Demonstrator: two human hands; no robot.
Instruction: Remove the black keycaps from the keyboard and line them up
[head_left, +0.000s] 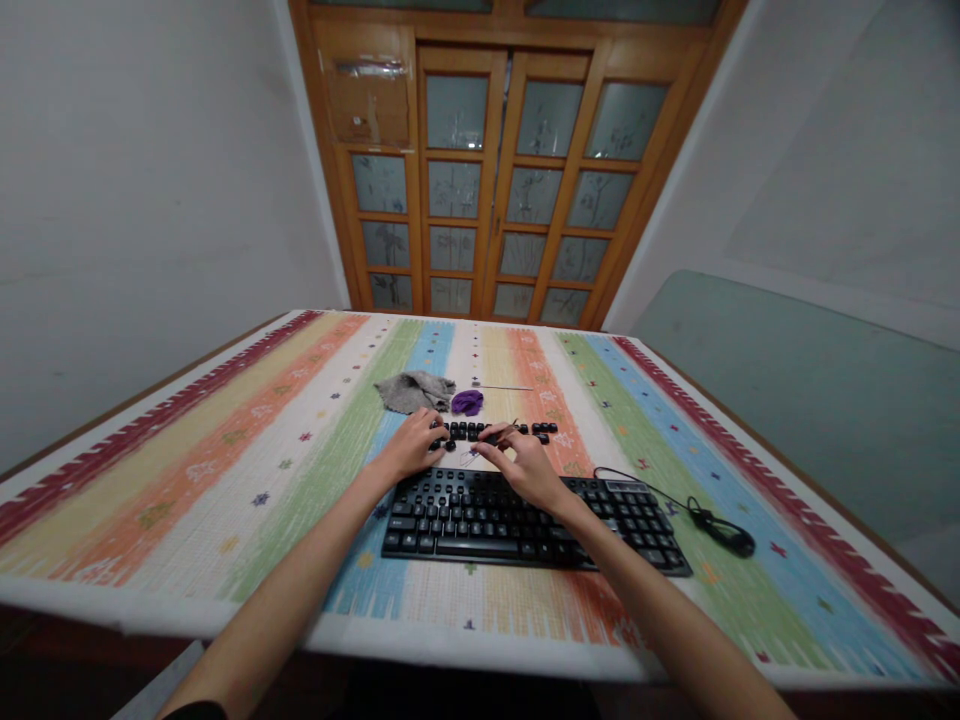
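A black keyboard (pixel 480 520) lies before me, its top row showing small bare switches where caps are off. Behind it, loose black keycaps (pixel 471 431) stand in a row. My left hand (pixel 415 443) rests at the left end of that row, thumb and fingers curled around a dark keycap (pixel 450 445). Just above the keyboard's back edge, my right hand (pixel 523 465) is closed in a pinch. Thin wire loops (pixel 468 457) stick out left from its fingertips, like those of a keycap puller; the fingers hide most of the handle.
A grey cloth (pixel 415 390) and a purple crumpled cloth (pixel 467 402) lie beyond the keycaps, near a thin rod (pixel 504 387). More keycaps (pixel 544 430) sit to the right. The keyboard's bundled cable (pixel 720 530) lies on the striped tablecloth (pixel 300 480). Wooden doors (pixel 495 180) stand behind.
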